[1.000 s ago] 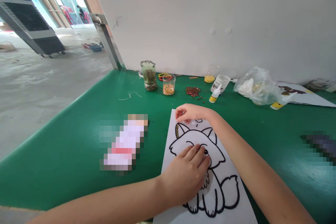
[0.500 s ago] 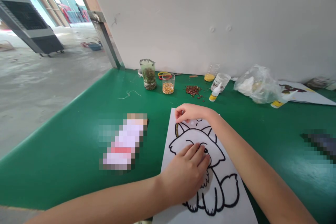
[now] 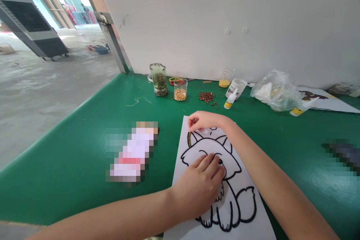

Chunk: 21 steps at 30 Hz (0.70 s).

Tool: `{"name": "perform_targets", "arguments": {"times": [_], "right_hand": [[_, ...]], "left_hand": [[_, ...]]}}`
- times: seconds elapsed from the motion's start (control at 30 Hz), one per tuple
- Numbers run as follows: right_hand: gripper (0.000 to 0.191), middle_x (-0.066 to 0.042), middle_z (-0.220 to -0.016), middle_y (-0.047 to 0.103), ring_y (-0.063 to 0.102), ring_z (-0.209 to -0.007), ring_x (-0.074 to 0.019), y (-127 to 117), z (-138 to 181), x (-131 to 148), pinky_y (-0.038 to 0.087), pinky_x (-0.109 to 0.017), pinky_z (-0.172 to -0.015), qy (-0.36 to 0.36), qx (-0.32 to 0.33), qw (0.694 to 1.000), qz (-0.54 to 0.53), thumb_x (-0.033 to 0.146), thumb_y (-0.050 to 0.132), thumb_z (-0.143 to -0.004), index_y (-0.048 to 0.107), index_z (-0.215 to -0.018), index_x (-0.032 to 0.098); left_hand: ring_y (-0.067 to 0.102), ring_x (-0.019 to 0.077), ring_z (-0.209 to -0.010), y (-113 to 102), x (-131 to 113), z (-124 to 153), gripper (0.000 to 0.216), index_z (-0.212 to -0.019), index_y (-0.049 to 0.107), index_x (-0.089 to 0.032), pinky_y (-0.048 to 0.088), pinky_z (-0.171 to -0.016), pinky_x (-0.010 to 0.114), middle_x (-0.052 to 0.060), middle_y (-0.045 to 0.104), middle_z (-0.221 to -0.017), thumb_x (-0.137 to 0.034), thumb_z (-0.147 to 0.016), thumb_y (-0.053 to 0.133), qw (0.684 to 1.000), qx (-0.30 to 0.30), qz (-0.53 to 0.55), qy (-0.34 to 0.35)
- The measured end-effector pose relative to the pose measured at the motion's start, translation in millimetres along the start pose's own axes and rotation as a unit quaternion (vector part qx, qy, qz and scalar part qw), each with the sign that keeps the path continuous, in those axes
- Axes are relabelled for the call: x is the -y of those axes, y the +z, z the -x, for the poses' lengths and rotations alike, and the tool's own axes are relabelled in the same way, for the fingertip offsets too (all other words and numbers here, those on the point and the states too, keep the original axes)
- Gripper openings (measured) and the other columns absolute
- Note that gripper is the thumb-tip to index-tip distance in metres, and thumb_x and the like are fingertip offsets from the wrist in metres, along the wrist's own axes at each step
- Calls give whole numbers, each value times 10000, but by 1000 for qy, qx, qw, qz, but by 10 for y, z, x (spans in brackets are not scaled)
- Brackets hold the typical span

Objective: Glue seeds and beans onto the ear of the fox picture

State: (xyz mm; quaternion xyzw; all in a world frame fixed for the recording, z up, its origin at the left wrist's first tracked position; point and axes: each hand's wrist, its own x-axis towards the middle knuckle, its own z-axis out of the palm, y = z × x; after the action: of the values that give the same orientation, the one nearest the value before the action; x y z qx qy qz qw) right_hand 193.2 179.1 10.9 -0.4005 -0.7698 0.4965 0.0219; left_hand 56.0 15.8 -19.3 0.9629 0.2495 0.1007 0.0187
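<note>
A white sheet (image 3: 247, 228) with a black outline drawing of a fox lies on the green table. My left hand (image 3: 201, 183) rests flat over the fox's face and chest, fingers stretched out. At the top of the left ear, my right hand (image 3: 201, 120) is closed in a pinch against the paper; whatever is between the fingertips is too small to make out. A strip of small brownish grains (image 3: 189, 139) lines the outer edge of that ear, just below the pinching fingers. The right wrist and forearm cover part of the sheet's upper right.
Behind the sheet stand a green cup of dark seeds (image 3: 159, 80), a cup of corn kernels (image 3: 180, 92), a pile of reddish seeds (image 3: 206, 97) and a glue bottle (image 3: 230, 99). A plastic bag (image 3: 275, 90) lies right; a pixelated phone-like object (image 3: 135, 153) lies left.
</note>
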Motion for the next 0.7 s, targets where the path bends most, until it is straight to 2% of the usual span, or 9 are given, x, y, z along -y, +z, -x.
{"name": "perform_targets", "arguments": {"times": [0.7], "right_hand": [[144, -2, -760, 590, 549, -717, -127, -27, 4, -38, 473, -233, -593, -2, 11, 1000, -22, 308, 649, -690, 597, -750, 187]], "left_hand": [[396, 274, -1290, -34, 0, -10, 404, -1291, 416, -113, 335, -1060, 390, 129, 445, -1376, -297, -946, 315, 1000, 2, -1, -4]]}}
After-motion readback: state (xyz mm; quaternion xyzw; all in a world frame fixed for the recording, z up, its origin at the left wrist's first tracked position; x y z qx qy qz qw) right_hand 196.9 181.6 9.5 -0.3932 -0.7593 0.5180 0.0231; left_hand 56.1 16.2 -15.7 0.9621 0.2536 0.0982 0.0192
